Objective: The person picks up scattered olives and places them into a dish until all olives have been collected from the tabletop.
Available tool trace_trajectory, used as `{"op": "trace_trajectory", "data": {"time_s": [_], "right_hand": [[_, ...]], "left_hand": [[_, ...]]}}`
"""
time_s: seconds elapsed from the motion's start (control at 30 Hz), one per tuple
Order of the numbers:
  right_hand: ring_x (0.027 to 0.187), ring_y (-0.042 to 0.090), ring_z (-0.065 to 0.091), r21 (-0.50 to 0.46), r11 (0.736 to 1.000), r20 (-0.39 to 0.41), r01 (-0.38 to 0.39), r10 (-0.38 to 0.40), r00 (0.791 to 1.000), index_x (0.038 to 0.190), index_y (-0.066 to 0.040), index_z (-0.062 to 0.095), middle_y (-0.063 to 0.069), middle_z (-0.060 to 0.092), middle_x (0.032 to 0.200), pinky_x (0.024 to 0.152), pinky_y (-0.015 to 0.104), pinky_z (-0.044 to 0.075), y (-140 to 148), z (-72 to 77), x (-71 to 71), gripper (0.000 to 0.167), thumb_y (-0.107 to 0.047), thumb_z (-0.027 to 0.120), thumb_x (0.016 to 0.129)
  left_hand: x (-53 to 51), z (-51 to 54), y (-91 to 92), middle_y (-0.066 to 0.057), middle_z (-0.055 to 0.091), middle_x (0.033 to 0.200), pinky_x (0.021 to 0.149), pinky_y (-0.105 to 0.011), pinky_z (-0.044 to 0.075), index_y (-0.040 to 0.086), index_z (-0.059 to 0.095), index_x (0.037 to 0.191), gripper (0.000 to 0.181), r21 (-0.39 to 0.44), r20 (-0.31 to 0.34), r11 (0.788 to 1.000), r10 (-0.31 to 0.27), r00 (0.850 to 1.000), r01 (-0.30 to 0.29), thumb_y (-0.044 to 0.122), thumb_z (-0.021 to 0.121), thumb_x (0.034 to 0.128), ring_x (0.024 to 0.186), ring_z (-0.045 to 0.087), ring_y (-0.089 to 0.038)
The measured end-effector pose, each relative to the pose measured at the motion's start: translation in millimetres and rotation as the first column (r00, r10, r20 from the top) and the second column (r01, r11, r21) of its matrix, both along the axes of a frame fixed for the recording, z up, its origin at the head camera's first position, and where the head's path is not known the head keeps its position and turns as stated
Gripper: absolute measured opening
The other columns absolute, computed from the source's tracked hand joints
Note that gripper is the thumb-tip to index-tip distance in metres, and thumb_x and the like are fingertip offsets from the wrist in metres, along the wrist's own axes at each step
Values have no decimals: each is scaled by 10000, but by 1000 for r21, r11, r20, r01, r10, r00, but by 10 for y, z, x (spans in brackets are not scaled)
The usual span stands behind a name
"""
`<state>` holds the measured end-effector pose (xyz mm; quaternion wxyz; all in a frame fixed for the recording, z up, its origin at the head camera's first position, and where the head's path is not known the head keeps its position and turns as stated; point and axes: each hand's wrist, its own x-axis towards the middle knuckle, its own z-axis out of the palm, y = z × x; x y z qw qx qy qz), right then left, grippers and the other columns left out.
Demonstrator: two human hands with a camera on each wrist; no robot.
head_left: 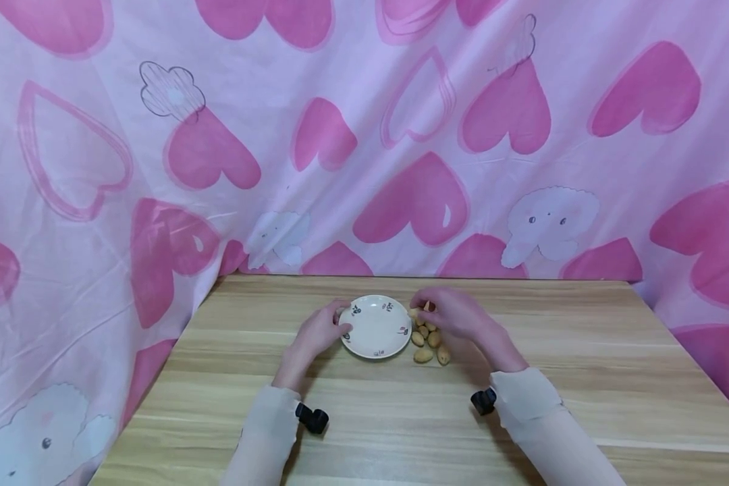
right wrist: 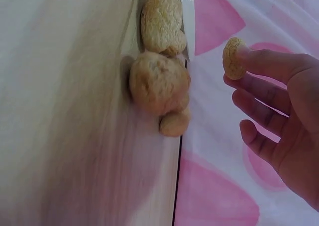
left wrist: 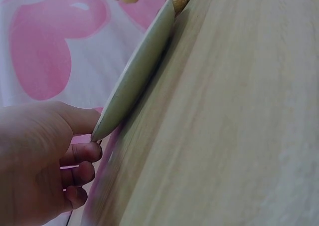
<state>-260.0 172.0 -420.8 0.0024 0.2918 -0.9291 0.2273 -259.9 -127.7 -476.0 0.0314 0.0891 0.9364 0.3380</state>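
A white plate [head_left: 374, 327] with small printed figures lies on the wooden table and holds nothing. My left hand [head_left: 319, 329] pinches its left rim between thumb and fingers; the left wrist view shows the left hand [left wrist: 45, 161] at the edge of the plate [left wrist: 134, 76]. Just right of the plate is a group of brown, wrinkled potato-like pieces [head_left: 422, 355]. Above them my right hand [head_left: 455, 314] pinches one small piece, clearest in the right wrist view, where the piece [right wrist: 234, 59] sits between the thumb and forefinger of the right hand [right wrist: 284, 96].
The wooden table [head_left: 376, 425] reaches to a pink curtain [head_left: 316, 223] printed with hearts, which hangs behind it and at both sides. A black wrist camera [head_left: 312, 418] is on the left wrist, and another black camera [head_left: 483, 401] is on the right.
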Motion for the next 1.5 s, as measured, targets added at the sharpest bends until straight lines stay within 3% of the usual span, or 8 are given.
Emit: {"op": "trace_trajectory", "data": {"time_s": [0.5, 0.8, 1.0, 1.23, 1.5], "right_hand": [[852, 86, 593, -6, 1000, 27, -16, 17, 1000, 1051, -233, 725, -95, 687, 978, 795, 294, 525, -403, 38, -188, 125, -227, 700, 929], [884, 99, 624, 49, 996, -8, -72, 73, 997, 1036, -225, 733, -81, 707, 986, 792, 301, 526, -700, 55, -329, 118, -241, 710, 922], [914, 120, 628, 114, 991, 23, -69, 66, 998, 1047, -228, 727, -67, 702, 1004, 789, 286, 517, -832, 62, -401, 119, -236, 697, 932], [907, 129, 594, 130, 985, 124, -112, 96, 988, 1043, -199, 713, -30, 685, 1000, 811, 307, 503, -893, -13, -478, 124, -154, 680, 932], [912, 151, 615, 132, 979, 109, -157, 143, 984, 1033, -177, 721, -23, 692, 964, 835, 318, 503, -949, -93, -534, 131, -125, 693, 916]], "left_hand": [[-2, -4, -23, -19, 561, 837, 631, -308, 379, 165, 558, 1394, 543, 14, 8, 1000, 0, 1000, 0, 248, 721, 882, 715, 493, -169], [-17, 19, -25, -16, 547, 815, 597, -310, 372, 173, 554, 1399, 536, 14, 12, 1000, 2, 1000, -2, 253, 714, 893, 666, 472, -164], [-14, 31, -21, -19, 555, 824, 604, -317, 380, 168, 552, 1403, 545, 22, 16, 1000, 4, 1000, -5, 246, 719, 891, 677, 481, -169], [-7, 9, -10, -17, 570, 844, 617, -312, 401, 192, 550, 1401, 542, 28, 33, 1000, -1, 999, 0, 248, 724, 890, 705, 503, -166], [-15, -15, -9, -10, 557, 837, 598, -309, 390, 205, 547, 1403, 540, 14, 31, 1000, 6, 999, -7, 270, 717, 895, 680, 484, -160]]}}
